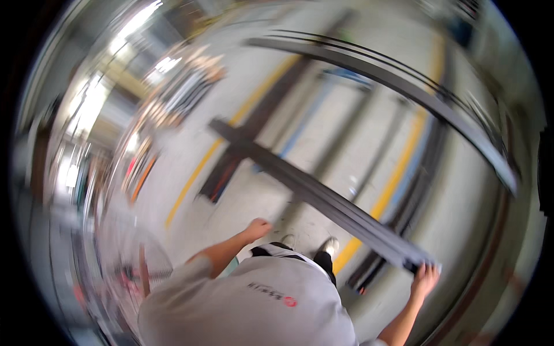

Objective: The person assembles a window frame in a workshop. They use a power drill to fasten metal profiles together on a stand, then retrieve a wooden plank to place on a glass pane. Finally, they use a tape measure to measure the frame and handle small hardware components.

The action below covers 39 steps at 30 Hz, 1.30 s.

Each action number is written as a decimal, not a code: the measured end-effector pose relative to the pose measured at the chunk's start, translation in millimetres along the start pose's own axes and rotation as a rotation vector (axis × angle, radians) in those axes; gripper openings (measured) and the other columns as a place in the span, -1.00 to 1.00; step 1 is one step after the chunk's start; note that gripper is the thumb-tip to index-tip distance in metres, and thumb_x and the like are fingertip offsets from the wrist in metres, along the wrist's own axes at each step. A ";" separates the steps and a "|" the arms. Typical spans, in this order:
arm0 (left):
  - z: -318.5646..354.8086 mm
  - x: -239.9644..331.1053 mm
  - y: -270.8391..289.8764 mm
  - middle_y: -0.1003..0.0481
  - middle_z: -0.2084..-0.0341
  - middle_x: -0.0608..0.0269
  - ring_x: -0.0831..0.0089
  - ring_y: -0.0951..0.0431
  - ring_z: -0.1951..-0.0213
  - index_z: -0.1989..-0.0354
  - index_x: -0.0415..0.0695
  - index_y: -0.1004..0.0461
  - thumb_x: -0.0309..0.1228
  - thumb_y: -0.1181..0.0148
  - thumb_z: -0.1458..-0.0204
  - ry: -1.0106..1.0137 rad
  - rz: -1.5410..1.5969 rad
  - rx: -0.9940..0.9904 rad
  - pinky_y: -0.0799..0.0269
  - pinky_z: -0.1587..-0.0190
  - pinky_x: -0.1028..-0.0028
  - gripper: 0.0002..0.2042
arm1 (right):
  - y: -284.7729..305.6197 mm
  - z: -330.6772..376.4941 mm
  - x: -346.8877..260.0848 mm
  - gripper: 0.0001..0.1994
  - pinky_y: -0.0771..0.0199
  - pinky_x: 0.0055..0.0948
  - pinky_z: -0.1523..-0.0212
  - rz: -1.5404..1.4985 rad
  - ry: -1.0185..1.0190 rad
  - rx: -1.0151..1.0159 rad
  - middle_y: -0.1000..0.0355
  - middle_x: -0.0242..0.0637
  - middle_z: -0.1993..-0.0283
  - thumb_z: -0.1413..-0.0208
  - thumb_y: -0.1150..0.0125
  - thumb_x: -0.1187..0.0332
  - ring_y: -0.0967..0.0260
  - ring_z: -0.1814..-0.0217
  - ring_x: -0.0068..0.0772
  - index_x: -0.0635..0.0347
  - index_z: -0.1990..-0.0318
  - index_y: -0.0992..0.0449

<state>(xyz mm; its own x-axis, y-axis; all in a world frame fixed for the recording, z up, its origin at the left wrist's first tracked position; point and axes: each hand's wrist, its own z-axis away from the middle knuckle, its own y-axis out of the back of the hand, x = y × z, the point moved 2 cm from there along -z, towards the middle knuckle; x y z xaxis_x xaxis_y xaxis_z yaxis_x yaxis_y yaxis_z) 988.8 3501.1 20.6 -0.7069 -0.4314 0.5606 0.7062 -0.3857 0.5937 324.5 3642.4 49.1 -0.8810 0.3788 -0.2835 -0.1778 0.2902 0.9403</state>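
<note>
Your right hand [426,280] pinches the right end of the near grey bar [311,190], the fingers bent over that end. Your left hand [257,229] is on your side of the bar, apart from it and closer to its left half. The fingers look curled in, but blur hides how far they are pressed together, so you cannot tell.

The near grey bar runs slantwise in front of you, its left end farther from your body than its right. It crosses over a left dark rail [277,95] near its left end and a right dark rail [427,167] near its right end; whether it touches them cannot be told. Well beyond the bar, a far grey bar [375,72] spans roughly the same way, with thin dark rods just past it. One yellow floor line [199,167] passes by the bar's left end; another yellow line [395,174] passes under its right half.

Your pale shoes [330,247] stand on your side of the bar, below its middle. Well to the left of the bar lies a blurred stack of long pieces [190,92].
</note>
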 end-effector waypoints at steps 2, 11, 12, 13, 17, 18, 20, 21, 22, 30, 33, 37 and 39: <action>13.6 27.4 -9.5 -0.51 0.51 -0.18 0.08 -0.52 0.46 0.40 -0.34 -0.52 -0.23 -0.08 0.02 -0.135 -0.104 0.051 -0.40 0.33 0.12 -0.67 | -7.2 7.5 43.4 -0.65 -0.30 -0.05 -0.23 0.184 -0.068 -0.039 -0.47 0.06 -0.10 -0.31 -0.02 0.20 -0.34 -0.17 0.17 0.29 0.06 -0.61; 58.3 -86.5 -48.3 -0.51 0.47 -0.25 -0.02 -0.48 0.51 0.43 -0.34 -0.52 -0.23 -0.09 0.05 -0.083 0.019 0.189 -0.39 0.36 0.09 -0.67 | -23.1 -11.5 -40.4 -0.59 -0.34 0.08 0.11 0.120 0.134 -0.101 -0.40 0.09 0.29 -0.30 -0.04 0.12 -0.34 0.18 0.23 0.35 0.38 -0.53; 68.6 -101.4 -44.3 -0.51 0.48 -0.25 -0.02 -0.49 0.51 0.44 -0.34 -0.53 -0.22 -0.10 0.05 -0.068 0.046 0.205 -0.40 0.36 0.09 -0.66 | -32.8 -8.3 -74.4 -0.59 -0.34 0.10 0.15 0.038 0.196 -0.080 -0.39 0.08 0.31 -0.28 -0.08 0.10 -0.34 0.20 0.23 0.34 0.41 -0.52; 72.7 -112.4 -42.3 -0.52 0.49 -0.26 -0.02 -0.49 0.52 0.45 -0.35 -0.53 -0.21 -0.10 0.06 -0.064 0.075 0.217 -0.40 0.36 0.09 -0.65 | -31.4 -10.7 -112.7 -0.61 -0.34 0.10 0.15 -0.003 0.269 -0.096 -0.40 0.09 0.32 -0.22 -0.14 0.13 -0.34 0.19 0.23 0.35 0.45 -0.50; 103.9 -164.9 -18.2 -0.54 0.46 -0.30 -0.05 -0.60 0.39 0.41 -0.37 -0.58 -0.17 -0.13 0.09 0.221 0.153 0.188 -0.48 0.24 0.14 -0.60 | -49.3 -14.6 -267.0 -0.63 -0.34 0.10 0.13 -0.154 0.571 -0.097 -0.42 0.11 0.31 -0.16 -0.19 0.16 -0.34 0.19 0.25 0.37 0.44 -0.47; 106.8 -180.8 -12.9 -0.55 0.46 -0.29 -0.05 -0.60 0.38 0.41 -0.37 -0.59 -0.17 -0.13 0.09 0.231 0.176 0.226 -0.48 0.23 0.14 -0.60 | -58.6 -17.5 -297.2 -0.63 -0.34 0.10 0.12 -0.175 0.607 -0.114 -0.42 0.12 0.30 -0.17 -0.18 0.16 -0.34 0.19 0.26 0.38 0.42 -0.47; 116.4 -216.2 -10.7 -0.56 0.46 -0.27 -0.07 -0.61 0.34 0.40 -0.36 -0.60 -0.18 -0.13 0.09 0.268 0.218 0.299 -0.49 0.19 0.14 -0.61 | -81.4 -27.4 -353.4 -0.59 -0.35 0.08 0.01 -0.158 0.617 -0.332 -0.45 0.15 0.17 -0.15 -0.20 0.12 -0.36 0.06 0.27 0.43 0.17 -0.51; 121.8 -228.1 -8.8 -0.56 0.45 -0.27 -0.07 -0.62 0.33 0.40 -0.36 -0.60 -0.17 -0.13 0.09 0.301 0.261 0.295 -0.50 0.18 0.13 -0.60 | -89.6 -28.3 -383.4 -0.56 -0.34 0.06 -0.05 -0.207 0.646 -0.357 -0.45 0.16 0.11 -0.15 -0.20 0.12 -0.35 0.00 0.27 0.43 0.08 -0.49; 128.7 -238.5 -5.7 -0.57 0.45 -0.26 -0.08 -0.62 0.32 0.40 -0.36 -0.60 -0.17 -0.13 0.09 0.334 0.304 0.289 -0.50 0.18 0.12 -0.60 | -95.6 -27.1 -413.6 -0.52 -0.32 0.05 -0.10 -0.254 0.676 -0.384 -0.46 0.17 0.04 -0.16 -0.21 0.12 -0.35 -0.05 0.27 0.44 0.00 -0.47; 66.1 -380.6 36.4 -0.58 0.46 -0.22 -0.07 -0.62 0.32 0.40 -0.33 -0.63 -0.19 -0.19 0.08 0.343 0.455 0.180 -0.50 0.17 0.14 -0.64 | -102.0 79.9 -615.1 -0.57 -0.32 0.03 -0.15 -0.391 0.806 -0.398 -0.45 0.14 -0.03 -0.15 -0.26 0.21 -0.35 -0.10 0.23 0.38 -0.04 -0.45; 61.8 -463.7 68.6 -0.57 0.42 -0.27 -0.12 -0.61 0.29 0.39 -0.35 -0.62 -0.15 -0.20 0.06 0.321 0.289 0.252 -0.50 0.14 0.10 -0.60 | -140.6 145.7 -678.6 -0.57 -0.34 0.02 -0.15 -0.387 0.858 -0.514 -0.46 0.14 -0.02 -0.14 -0.28 0.21 -0.36 -0.11 0.21 0.38 -0.04 -0.45; 44.8 -513.4 153.4 -0.56 0.40 -0.30 -0.18 -0.59 0.28 0.40 -0.38 -0.60 -0.17 -0.16 0.04 0.342 0.344 0.347 -0.48 0.14 0.04 -0.60 | -156.9 205.6 -760.0 -0.55 -0.38 -0.04 -0.15 -0.404 0.867 -0.657 -0.47 0.11 -0.02 -0.10 -0.31 0.20 -0.39 -0.11 0.18 0.38 -0.02 -0.47; 37.8 -523.9 194.7 -0.56 0.40 -0.30 -0.18 -0.58 0.28 0.43 -0.40 -0.59 -0.20 -0.15 0.04 0.287 0.366 0.404 -0.48 0.14 0.04 -0.61 | -161.7 224.1 -800.3 -0.56 -0.39 -0.05 -0.14 -0.406 0.888 -0.670 -0.47 0.11 -0.02 -0.11 -0.31 0.20 -0.39 -0.10 0.18 0.37 -0.02 -0.48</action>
<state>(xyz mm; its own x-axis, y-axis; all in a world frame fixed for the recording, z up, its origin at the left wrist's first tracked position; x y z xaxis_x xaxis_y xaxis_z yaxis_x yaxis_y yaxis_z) 1495.1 3682.9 -135.8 -0.3427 -0.7016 0.6247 0.7904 0.1442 0.5954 1156.6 3489.2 81.8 -0.6560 -0.4549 -0.6023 -0.4762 -0.3696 0.7979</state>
